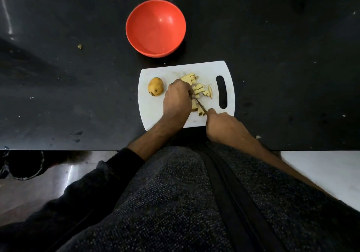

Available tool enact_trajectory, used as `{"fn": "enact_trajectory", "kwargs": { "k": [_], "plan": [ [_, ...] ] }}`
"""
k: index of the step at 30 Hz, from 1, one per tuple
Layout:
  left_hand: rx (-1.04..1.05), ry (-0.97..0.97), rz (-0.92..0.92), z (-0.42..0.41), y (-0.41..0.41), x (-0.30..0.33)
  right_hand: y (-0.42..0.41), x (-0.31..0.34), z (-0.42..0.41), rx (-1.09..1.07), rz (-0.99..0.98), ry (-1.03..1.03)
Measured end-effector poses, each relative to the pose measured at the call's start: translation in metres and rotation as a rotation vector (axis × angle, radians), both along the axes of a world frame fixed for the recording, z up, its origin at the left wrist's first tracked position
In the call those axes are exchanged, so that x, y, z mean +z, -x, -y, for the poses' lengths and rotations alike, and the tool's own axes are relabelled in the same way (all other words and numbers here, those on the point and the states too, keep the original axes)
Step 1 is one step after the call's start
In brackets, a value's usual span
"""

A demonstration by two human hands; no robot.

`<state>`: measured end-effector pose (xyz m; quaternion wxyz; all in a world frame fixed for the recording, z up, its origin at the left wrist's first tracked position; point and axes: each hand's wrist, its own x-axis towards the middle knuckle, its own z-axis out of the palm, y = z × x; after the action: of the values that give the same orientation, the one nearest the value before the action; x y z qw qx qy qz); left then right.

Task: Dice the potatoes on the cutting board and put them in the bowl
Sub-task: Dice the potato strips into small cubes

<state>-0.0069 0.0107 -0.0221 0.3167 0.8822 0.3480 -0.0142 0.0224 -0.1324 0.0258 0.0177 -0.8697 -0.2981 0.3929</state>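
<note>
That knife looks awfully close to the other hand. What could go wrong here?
1. The thin knife blade cuts right beside the left hand, which holds the potato piece down; a slip could nick a finger.
2. Pale diced potato pieces lie loose on the white plastic cutting board; some could scatter before reaching the empty red bowl.

The red bowl (155, 28) looks like glossy, smooth plastic, and the white cutting board (155, 107) like matt plastic. The black countertop (272, 57) is smooth with a dull sheen, flecked with pale specks and scuffs. The whole potato (155, 86) has matt, spotted skin; the person's grey sweater (175, 203) is coarse, nubbly knit.
</note>
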Motion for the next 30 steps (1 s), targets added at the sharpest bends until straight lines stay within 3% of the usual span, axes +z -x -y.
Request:
{"fn": "enact_trajectory", "kwargs": {
  "k": [15,20,23,26,30],
  "plan": [
    [0.007,0.023,0.066,-0.006,0.010,0.000,-0.010,0.005,0.016,-0.024,0.231,-0.163],
    [-0.228,0.013,0.183,-0.004,0.008,0.015,-0.012,0.010,0.021,0.038,0.297,-0.171],
    [-0.414,-0.171,0.193,-0.003,0.007,0.016,-0.009,0.021,0.022,0.080,0.321,-0.231],
    [-0.385,-0.211,0.217,-0.008,0.007,0.007,-0.007,0.029,0.029,0.102,0.342,-0.199],
    [-0.289,-0.080,0.225,-0.012,0.010,0.004,-0.012,0.019,0.035,-0.056,0.300,-0.281]
  ]
}}
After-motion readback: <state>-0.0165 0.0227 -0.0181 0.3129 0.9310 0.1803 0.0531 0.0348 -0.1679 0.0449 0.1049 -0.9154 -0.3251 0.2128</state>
